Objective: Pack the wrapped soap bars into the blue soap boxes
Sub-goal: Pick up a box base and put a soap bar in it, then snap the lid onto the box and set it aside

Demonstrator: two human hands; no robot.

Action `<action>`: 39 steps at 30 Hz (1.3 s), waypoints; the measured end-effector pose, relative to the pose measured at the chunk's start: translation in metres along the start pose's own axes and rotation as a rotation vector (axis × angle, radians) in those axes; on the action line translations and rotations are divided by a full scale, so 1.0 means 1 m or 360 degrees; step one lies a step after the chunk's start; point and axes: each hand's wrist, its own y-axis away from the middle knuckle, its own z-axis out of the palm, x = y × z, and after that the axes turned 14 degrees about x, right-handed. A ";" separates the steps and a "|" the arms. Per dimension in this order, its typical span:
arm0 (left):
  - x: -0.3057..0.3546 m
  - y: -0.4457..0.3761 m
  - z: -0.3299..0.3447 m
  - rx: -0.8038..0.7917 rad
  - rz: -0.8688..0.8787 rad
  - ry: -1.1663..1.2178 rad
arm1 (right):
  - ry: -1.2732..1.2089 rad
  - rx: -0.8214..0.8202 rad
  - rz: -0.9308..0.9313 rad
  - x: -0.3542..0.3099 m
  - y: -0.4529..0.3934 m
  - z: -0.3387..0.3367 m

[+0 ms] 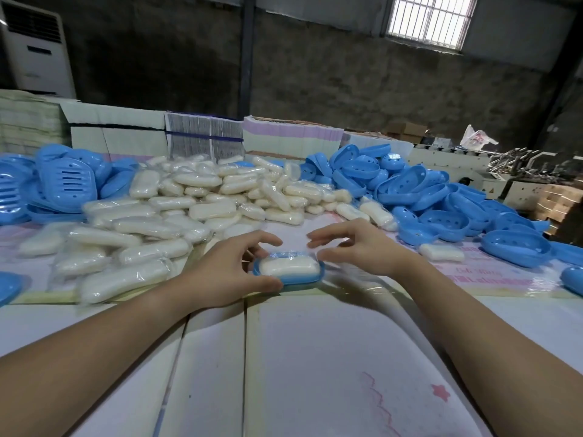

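A wrapped white soap bar [290, 267] lies in a blue soap box base [303, 282] in the middle of the table. My left hand [227, 272] grips the box's left end, thumb on the near rim and fingers curled over the far side. Just right of the box, my right hand [356, 247] hovers with relaxed, slightly bent fingers and holds nothing. A big heap of wrapped soap bars [176, 209] fills the table's left and centre. Blue box bases [441, 197] are piled at the right, blue slotted lids [63, 181] at the far left.
One loose wrapped bar [441, 252] lies right of my right hand. Stacks of flat white cartons [205, 137] line the back of the table [315, 357]. A white air conditioner [34, 52] stands at the back left, machinery and cardboard boxes [558, 200] at the right.
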 end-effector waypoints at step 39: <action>-0.004 -0.001 0.005 0.0046 -0.0114 0.0207 | -0.2211 0.0222 0.0843 -0.015 -0.002 0.014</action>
